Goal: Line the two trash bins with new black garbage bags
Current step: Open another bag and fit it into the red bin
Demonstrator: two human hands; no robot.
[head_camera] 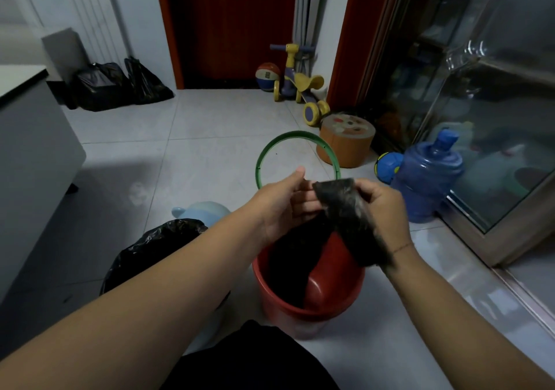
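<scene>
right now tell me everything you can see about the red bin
The red bin is a round, glossy plastic bucket standing upright on the pale tiled floor, just in front of the person. Its mouth is open and its rim is bare. A black garbage bag, held above by the left hand and right hand, hangs partly down inside it. The bag is not yet spread over the rim.

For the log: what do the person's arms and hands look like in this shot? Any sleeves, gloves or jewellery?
Both forearms are bare right to the frame edge, with no sleeves in view. The left hand and right hand wear no gloves, and no rings can be made out on the fingers. The only thing worn is a thin cord-like band around the right wrist.
</scene>
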